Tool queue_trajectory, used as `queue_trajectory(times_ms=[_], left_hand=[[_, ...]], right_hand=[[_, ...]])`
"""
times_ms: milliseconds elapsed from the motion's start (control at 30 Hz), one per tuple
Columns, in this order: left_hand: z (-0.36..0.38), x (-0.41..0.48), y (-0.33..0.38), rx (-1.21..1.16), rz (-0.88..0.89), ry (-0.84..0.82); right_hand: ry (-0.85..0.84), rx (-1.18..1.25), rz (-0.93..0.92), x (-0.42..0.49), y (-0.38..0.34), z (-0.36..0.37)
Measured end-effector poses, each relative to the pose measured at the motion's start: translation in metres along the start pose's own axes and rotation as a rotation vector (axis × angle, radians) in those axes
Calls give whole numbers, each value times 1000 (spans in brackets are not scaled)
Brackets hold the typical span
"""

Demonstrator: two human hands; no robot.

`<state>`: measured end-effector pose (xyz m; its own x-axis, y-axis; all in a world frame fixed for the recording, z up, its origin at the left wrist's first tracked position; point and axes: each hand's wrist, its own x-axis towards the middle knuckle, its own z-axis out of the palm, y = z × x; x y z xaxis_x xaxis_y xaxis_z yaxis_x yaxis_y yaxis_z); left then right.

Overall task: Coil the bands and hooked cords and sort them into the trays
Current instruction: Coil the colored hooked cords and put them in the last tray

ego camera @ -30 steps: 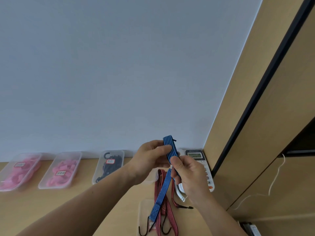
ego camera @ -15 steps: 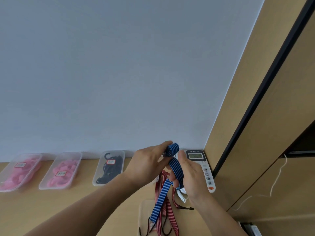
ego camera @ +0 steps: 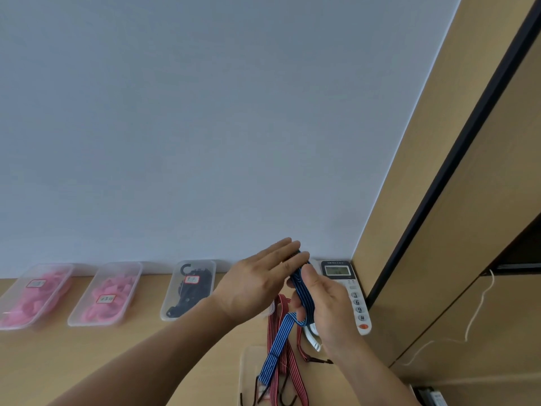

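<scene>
Winding looks to be the step in hand: the left hand (ego camera: 257, 285) is held flat, fingers straight and together, probably as a former for the blue hooked cord (ego camera: 303, 291), whose upper end lies against those fingertips, while the right hand (ego camera: 325, 306) curls round the cord just beside it to feed the turns. The free length hangs down to a clear tray (ego camera: 244, 367) at the near edge of the counter (ego camera: 87, 347), among red striped cords (ego camera: 294, 370). Against the wall stand two pink-band trays (ego camera: 52, 265) (ego camera: 137, 276) and a black-hook tray (ego camera: 212, 273), likely the coil's destination
</scene>
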<state>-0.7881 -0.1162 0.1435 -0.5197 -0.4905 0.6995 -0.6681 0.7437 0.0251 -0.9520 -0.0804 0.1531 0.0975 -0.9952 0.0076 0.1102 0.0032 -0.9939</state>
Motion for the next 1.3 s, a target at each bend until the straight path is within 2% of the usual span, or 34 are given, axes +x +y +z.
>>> queue_trajectory(times_ms=[67, 133, 167, 200, 233, 300, 433, 667, 833, 967, 1067, 1133, 1200, 1233, 1300], left_hand=[[-3, 2, 3, -285, -329, -34], [-14, 10, 10, -815, -818, -100], [-17, 14, 9, -1072, -992, -124], [-18, 17, 8, -1235, -1079, -153], [-20, 20, 7, -1293, -1094, -194], [-23, 24, 11, -1253, -1034, -210], [-23, 26, 14, -1285, -1035, -97], [-18, 28, 17, -891, -891, -47], [-10, 16, 14, -263, -454, -6], [-2, 10, 8, -21, -78, 88], [1, 6, 1, 75, 43, 83], [3, 3, -4, 80, 45, 76], [4, 2, -4, -64, -85, 45], [3, 3, -1, -216, -245, 18], [-1, 7, 5, -655, -677, -84]], right_hand=[[-4, 8, -34, -1, 1, -2], [-14, 0, -55, -1, 1, -4], [-22, -15, -63, 0, 1, -5], [-29, -33, -68, -1, 1, -5], [-35, -50, -75, -1, 3, -4], [-32, -87, -88, -1, 5, -4], [16, -145, -53, 0, 8, -10], [58, -137, 4, 3, 9, -11], [33, -27, 47, 3, 3, -9], [29, 8, 81, 4, 0, -9], [28, -14, 90, 5, -1, -8], [17, -16, 89, 5, -1, -8], [7, 0, 76, 5, 0, -8], [7, 14, 63, 5, 0, -9], [1, 34, 30, 7, -1, -10]])
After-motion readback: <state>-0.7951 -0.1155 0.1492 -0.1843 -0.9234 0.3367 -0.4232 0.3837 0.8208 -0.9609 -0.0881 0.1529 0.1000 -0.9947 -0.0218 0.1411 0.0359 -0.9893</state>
